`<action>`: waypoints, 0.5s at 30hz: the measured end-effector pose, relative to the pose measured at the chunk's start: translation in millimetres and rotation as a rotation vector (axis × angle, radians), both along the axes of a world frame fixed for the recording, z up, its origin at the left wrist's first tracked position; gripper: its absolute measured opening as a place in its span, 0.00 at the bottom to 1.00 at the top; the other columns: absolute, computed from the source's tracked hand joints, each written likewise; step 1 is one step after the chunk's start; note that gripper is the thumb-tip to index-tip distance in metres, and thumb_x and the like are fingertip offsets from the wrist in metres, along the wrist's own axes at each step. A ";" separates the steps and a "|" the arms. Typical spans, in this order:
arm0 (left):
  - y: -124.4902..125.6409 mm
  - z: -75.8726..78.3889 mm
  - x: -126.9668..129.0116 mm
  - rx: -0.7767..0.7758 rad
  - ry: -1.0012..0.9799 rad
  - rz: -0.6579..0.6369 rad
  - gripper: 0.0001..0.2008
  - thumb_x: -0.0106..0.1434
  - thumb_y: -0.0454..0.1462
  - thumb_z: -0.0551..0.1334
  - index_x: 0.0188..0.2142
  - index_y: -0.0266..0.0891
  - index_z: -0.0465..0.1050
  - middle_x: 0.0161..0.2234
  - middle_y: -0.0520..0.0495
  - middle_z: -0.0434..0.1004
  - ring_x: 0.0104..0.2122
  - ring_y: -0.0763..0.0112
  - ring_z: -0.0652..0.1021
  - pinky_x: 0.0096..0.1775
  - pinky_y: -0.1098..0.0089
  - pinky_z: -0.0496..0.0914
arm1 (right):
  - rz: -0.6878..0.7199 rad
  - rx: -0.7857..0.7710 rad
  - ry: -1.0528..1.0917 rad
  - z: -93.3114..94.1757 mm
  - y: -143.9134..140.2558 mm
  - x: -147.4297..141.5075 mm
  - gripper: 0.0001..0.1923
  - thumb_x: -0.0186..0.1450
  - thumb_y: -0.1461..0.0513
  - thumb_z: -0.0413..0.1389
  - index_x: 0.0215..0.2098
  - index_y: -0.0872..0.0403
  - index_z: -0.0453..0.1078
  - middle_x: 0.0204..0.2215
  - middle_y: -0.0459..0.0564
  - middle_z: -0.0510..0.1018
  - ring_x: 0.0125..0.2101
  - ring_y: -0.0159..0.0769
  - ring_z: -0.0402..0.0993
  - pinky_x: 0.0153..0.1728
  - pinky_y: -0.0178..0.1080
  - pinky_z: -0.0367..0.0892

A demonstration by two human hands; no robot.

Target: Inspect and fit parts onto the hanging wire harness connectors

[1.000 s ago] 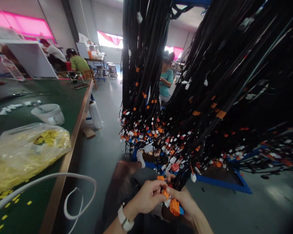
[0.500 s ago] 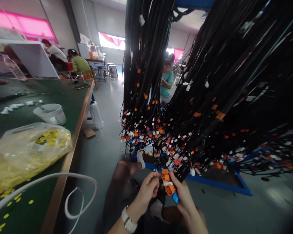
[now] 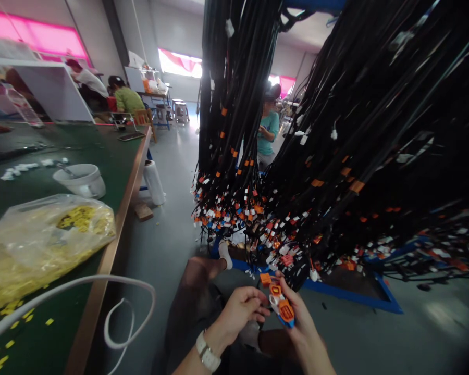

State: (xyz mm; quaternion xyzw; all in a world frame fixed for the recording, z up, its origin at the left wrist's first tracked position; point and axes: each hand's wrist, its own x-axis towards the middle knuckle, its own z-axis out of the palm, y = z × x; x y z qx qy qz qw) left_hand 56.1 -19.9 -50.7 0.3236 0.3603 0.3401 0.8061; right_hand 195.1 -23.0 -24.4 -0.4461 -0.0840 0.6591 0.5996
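Note:
My right hand (image 3: 301, 324) grips a cluster of orange, white and blue connectors (image 3: 280, 304) at the end of a black cable from the hanging wire harnesses (image 3: 297, 156). My left hand (image 3: 241, 311), with a white watch on the wrist, is pinched close beside the connectors at their left; whether it holds a small part I cannot tell. Both hands are low in the view, above my knee (image 3: 197, 276).
A green workbench (image 3: 101, 156) runs along the left with a bag of yellow parts (image 3: 42, 239), a white bowl (image 3: 80, 179) and a white hose (image 3: 101, 291). A blue rack frame (image 3: 347, 291) sits on the floor. Other people work in the background.
The right hand turned the connector cluster and lifted it slightly rightward; the left hand drew back a little from the connectors.

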 end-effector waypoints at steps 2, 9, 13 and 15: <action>0.7 0.4 -0.8 -0.001 -0.007 0.003 0.16 0.50 0.42 0.64 0.34 0.31 0.70 0.33 0.43 0.75 0.28 0.71 0.77 0.29 0.73 0.68 | 0.019 0.017 0.108 -0.3 -2.2 0.9 0.14 0.43 0.59 0.70 0.25 0.54 0.73 0.20 0.42 0.77 0.20 0.29 0.71 0.22 0.30 0.68; 3.7 2.5 -2.8 -0.009 -0.015 0.026 0.18 0.50 0.44 0.65 0.34 0.32 0.68 0.28 0.46 0.74 0.22 0.76 0.75 0.25 0.75 0.66 | 0.141 0.120 0.273 -11.2 -7.1 14.4 0.12 0.49 0.61 0.67 0.21 0.51 0.66 0.12 0.37 0.65 0.11 0.23 0.57 0.11 0.26 0.55; 5.4 -1.3 -2.3 -0.044 0.006 0.071 0.19 0.51 0.41 0.63 0.40 0.33 0.66 0.28 0.47 0.75 0.22 0.75 0.75 0.25 0.75 0.66 | 0.114 0.166 0.340 -19.8 -15.6 17.2 0.13 0.50 0.58 0.67 0.26 0.52 0.68 0.10 0.35 0.62 0.10 0.22 0.53 0.12 0.26 0.55; 5.0 -1.6 -1.7 -0.049 0.009 0.066 0.21 0.51 0.40 0.64 0.43 0.33 0.66 0.29 0.47 0.76 0.24 0.74 0.75 0.26 0.74 0.67 | 0.112 0.168 0.346 -20.8 -19.3 14.2 0.13 0.49 0.58 0.67 0.27 0.52 0.69 0.09 0.35 0.62 0.10 0.22 0.53 0.13 0.26 0.56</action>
